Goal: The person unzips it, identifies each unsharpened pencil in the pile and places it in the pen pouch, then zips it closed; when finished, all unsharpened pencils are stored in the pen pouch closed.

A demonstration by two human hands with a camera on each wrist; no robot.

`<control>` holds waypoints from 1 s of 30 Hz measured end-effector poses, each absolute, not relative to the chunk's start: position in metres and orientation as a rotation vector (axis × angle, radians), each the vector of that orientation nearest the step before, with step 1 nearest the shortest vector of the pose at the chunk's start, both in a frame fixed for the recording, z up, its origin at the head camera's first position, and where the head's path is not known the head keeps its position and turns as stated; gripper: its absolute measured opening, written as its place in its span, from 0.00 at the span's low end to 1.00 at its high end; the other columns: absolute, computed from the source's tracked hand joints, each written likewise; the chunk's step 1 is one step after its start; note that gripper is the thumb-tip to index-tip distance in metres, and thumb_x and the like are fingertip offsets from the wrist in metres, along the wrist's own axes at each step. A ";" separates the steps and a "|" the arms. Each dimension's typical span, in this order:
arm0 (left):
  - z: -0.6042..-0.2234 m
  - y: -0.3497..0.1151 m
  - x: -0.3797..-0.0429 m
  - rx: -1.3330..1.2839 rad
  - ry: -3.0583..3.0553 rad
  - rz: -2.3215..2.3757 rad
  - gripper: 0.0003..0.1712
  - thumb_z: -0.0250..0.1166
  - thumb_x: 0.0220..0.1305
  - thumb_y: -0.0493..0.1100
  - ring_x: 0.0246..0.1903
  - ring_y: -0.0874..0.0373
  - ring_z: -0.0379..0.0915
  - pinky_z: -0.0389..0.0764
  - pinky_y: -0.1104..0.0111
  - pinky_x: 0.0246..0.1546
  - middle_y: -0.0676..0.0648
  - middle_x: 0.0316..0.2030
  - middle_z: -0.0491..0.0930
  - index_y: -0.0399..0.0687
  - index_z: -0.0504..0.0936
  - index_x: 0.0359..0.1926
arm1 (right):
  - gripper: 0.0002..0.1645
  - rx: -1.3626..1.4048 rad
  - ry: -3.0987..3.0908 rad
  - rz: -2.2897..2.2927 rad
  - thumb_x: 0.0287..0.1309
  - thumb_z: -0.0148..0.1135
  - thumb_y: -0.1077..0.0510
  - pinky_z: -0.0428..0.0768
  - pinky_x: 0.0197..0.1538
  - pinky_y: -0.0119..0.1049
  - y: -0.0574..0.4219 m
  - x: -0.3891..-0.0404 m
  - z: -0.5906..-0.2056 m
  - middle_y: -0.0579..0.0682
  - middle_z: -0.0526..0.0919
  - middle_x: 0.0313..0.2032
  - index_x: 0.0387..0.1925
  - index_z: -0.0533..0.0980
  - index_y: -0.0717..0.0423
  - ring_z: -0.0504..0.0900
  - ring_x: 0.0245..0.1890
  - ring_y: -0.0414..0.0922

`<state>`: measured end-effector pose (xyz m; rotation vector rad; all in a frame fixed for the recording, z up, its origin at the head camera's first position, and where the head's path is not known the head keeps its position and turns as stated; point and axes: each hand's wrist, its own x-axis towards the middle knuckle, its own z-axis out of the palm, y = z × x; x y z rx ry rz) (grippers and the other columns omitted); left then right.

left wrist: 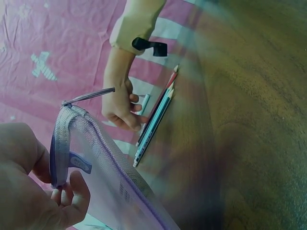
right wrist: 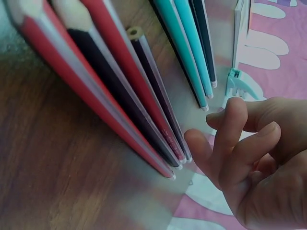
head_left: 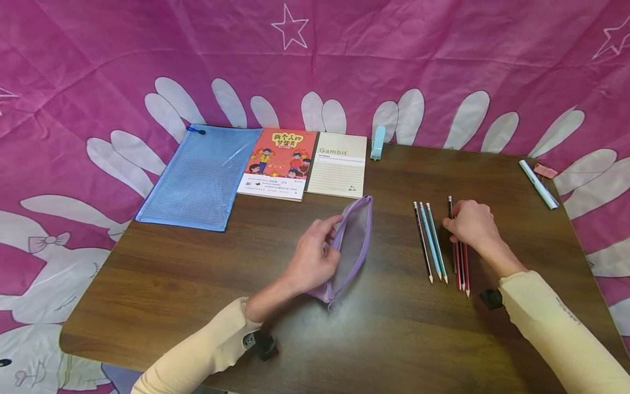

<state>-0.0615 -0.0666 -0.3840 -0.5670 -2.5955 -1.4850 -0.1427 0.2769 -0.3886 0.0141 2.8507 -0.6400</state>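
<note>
My left hand (head_left: 315, 256) pinches the edge of a purple mesh zipper pouch (head_left: 350, 246), whose mouth gapes toward the right. In the left wrist view, thumb and fingers close on one end of the pouch (left wrist: 110, 163) near a small purple tag (left wrist: 80, 162). On the right, my right hand (head_left: 473, 224) is over the eraser ends of several red and dark pencils (head_left: 466, 273). Seen from the right wrist, its fingers (right wrist: 230, 124) are loosely bent beside those pencils (right wrist: 96, 86), with nothing between them. Left of it lie 3 more pencils (head_left: 434, 241), black, light blue and green.
Along the back lie a blue mesh zipper folder (head_left: 197, 180), a red illustrated book (head_left: 280, 164) and a cream notebook (head_left: 339, 175). A light-blue stapler (head_left: 377, 143) is next to the notebook. At the far right are a light-blue pen (head_left: 538, 184) and a small pink object (head_left: 545, 171).
</note>
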 end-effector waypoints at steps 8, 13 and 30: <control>-0.384 -0.066 -0.061 -0.578 -2.586 -1.505 0.38 0.57 0.44 0.25 0.33 0.56 0.71 0.78 0.69 0.32 0.44 0.37 0.74 0.31 0.73 0.63 | 0.24 0.032 2.884 -0.635 0.62 0.61 0.59 0.74 0.41 0.63 0.278 -0.142 -0.390 0.49 0.81 0.16 0.49 0.72 0.78 0.84 0.21 0.50; -0.384 -0.066 -0.062 -0.574 -2.586 -1.503 0.38 0.57 0.44 0.25 0.33 0.56 0.71 0.78 0.69 0.32 0.44 0.36 0.74 0.31 0.74 0.63 | 0.27 0.021 2.892 -0.648 0.61 0.62 0.59 0.73 0.40 0.63 0.279 -0.142 -0.389 0.48 0.81 0.15 0.54 0.70 0.76 0.85 0.23 0.51; -0.385 -0.066 -0.061 -0.567 -2.579 -1.499 0.38 0.56 0.43 0.25 0.34 0.54 0.72 0.77 0.69 0.32 0.44 0.37 0.74 0.32 0.74 0.63 | 0.30 -0.014 2.854 -0.573 0.61 0.62 0.59 0.76 0.28 0.51 0.272 -0.148 -0.396 0.52 0.82 0.22 0.59 0.68 0.75 0.82 0.20 0.46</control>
